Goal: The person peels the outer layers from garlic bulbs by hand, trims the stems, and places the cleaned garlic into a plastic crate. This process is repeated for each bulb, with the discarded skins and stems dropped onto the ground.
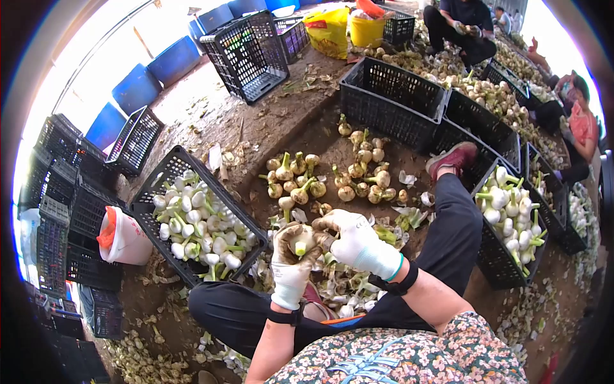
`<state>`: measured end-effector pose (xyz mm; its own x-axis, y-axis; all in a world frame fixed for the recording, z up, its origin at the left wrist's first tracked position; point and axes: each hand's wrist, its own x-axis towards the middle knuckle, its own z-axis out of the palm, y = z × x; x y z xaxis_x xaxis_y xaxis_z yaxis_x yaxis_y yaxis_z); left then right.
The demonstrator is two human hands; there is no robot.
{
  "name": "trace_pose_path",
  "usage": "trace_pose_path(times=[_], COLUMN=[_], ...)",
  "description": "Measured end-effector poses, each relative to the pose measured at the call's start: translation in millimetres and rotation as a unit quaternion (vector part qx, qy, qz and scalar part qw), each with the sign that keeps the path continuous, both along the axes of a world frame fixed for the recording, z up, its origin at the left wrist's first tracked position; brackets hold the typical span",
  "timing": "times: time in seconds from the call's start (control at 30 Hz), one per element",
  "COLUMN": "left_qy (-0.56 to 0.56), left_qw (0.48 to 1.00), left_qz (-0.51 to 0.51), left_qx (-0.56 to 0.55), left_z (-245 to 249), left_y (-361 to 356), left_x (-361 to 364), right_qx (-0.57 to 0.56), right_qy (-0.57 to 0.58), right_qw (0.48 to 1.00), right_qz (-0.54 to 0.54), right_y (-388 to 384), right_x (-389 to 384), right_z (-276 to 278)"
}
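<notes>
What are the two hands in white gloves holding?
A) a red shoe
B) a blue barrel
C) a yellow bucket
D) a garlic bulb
D: the gloved left hand cups a garlic bulb with a cut green stem end, and the gloved right hand grips the same bulb from the other side.

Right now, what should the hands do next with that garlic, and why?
Probably the right hand should strip its outer skin: the left hand cups the garlic, peelings lie below, and the crate nearby holds clean white ones.
</notes>
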<state>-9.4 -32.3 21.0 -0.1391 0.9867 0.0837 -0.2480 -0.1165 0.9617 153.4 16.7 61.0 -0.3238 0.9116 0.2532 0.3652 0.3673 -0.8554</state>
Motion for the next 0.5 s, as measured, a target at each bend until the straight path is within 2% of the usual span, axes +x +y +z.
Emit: trace_pose_path(times=[0.1, 0.17, 0.23, 0.27, 0.37, 0.5], left_qy=[0.145, 0.174, 0.304, 0.294, 0.293, 0.276], left_qw=[0.988, 0.982, 0.948, 0.952, 0.952, 0.957], left_qz=[0.005, 0.009, -0.009, -0.008, -0.025, -0.039], left_qx=[0.05, 0.067, 0.091, 0.089, 0.083, 0.079], left_z=[1, 8, 13, 12, 10, 7], left_y=[2, 2, 1, 0, -1, -2], left_x=[-1, -1, -4, -3, -3, -3], right_qx=[0.043, 0.065, 0.053, 0.04, 0.078, 0.093], right_qy=[-0.036, -0.112, -0.158, -0.204, -0.239, -0.25], right_qw=[0.998, 0.989, 0.982, 0.974, 0.962, 0.959], right_qz=[0.028, 0.076, 0.084, 0.092, 0.108, 0.09], right_y=[6, 10, 17, 19, 17, 15], right_x=[2, 5, 7, 8, 4, -4], right_z=[5, 8, 10, 12, 19, 17])
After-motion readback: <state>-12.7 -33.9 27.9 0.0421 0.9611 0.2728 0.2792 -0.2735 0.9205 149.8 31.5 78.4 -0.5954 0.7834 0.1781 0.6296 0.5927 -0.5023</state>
